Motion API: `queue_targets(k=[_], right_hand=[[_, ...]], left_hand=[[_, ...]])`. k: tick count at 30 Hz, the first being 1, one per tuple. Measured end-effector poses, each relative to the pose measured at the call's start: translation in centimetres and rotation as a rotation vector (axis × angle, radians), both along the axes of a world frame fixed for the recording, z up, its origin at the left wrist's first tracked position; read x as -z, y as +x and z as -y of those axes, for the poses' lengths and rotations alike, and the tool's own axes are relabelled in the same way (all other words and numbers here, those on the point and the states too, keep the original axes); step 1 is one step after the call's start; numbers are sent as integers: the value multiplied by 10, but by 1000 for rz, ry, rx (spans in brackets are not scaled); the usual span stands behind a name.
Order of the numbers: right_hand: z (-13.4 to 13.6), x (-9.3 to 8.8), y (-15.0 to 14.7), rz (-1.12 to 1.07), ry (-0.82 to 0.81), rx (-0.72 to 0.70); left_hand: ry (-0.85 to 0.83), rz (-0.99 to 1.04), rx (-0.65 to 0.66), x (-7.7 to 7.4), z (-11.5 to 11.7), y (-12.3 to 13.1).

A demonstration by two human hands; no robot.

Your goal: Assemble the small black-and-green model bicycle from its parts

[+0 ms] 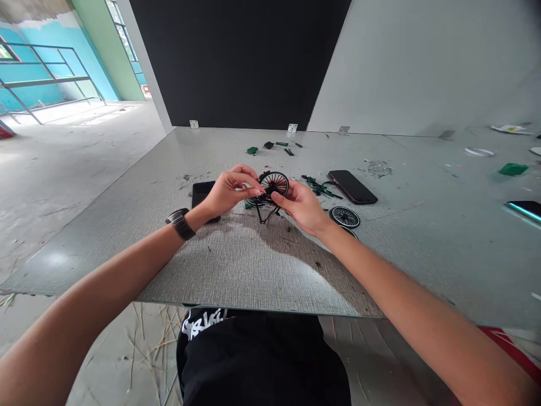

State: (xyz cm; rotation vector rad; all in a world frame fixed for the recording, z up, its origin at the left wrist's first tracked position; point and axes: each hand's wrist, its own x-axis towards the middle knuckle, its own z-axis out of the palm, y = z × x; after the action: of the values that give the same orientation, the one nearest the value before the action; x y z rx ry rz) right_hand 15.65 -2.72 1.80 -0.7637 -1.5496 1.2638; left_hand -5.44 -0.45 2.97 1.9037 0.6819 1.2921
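Observation:
A black miniature bicycle [262,216], partly built, is held up just above the table between my two hands. Its spoked wheel [275,180] faces me, and dark frame tubes hang below it. My right hand [305,208] grips the wheel's right side, thumb in front. From the left, my left hand [234,189] pinches at the bicycle close to the wheel's hub; the fingertips cover whatever small part lies there. Two loose wheels, the upper one [344,216] in plain sight, lie by my right wrist. Green and black bicycle parts [321,186] rest behind my right hand.
A dark phone [353,187] lies to the right, and a black flat object [200,194] is partly under my left hand. Small green and black pieces [252,150] are scattered toward the back panel [245,62]. Another phone [526,210] lies at the far right.

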Motion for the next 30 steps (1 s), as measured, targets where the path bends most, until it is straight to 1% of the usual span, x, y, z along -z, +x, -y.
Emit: queue_targets(k=[4,6,9,12,15,18,20,23,25,27,30], right_hand=[[-1,-1,2,19,16,1],[-1,0,2,23,25,4],[0,0,1,39,45,37],[2,-1,0,50,56,70],[3,-2,-1,28,61,83],[3,-3,-2,-20,81,86],[3,-4,-2,-25,102,109],[2,-4,-2,-14,119,154],[1,-3,-1,-25,118,163],[0,-2,-1,-49,108,162],[-1,0,-1,-87,95,170]], left_hand=[[69,-80,69,-7,-2,-8],[127,-129,40,-10,-3,-10],[175,-147,-47,-9,-1,-9],[143,-95,-80,-4,-1,-5],[112,-5,-44,0,-1,-1],[174,61,-39,0,1,2],[266,67,-115,-3,5,3],[455,43,-299,-6,12,5],[542,28,-364,-7,14,6],[575,23,-391,-7,15,6],[572,37,-426,-6,14,6]])
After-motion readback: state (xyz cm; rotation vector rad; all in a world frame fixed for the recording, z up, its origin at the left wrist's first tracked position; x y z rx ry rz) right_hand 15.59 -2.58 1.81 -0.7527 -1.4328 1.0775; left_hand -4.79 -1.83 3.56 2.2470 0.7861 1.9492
